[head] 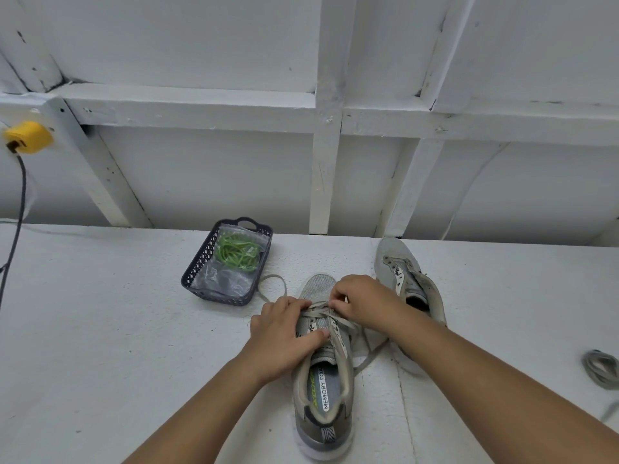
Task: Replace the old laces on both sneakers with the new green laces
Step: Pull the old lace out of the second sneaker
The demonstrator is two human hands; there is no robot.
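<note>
A grey sneaker (323, 373) stands on the white worktop (100, 329), heel toward the viewer, its old grey lace (321, 311) partly threaded through the lower eyelets; the left hand (284, 333) holds the sneaker's left side, thumb pressed across the tongue; the right hand (360, 301) has its fingers curled, pinching the lace near the toe end; a loose loop of the lace trails left toward the basket (201, 262); the dark perforated basket contains a clear bag (231, 279) with the new green laces (237, 252); the second sneaker (402, 272), its eyelets bare, lies just right of the first; a removed grey lace (601, 368) lies coiled at the far right edge.
</note>
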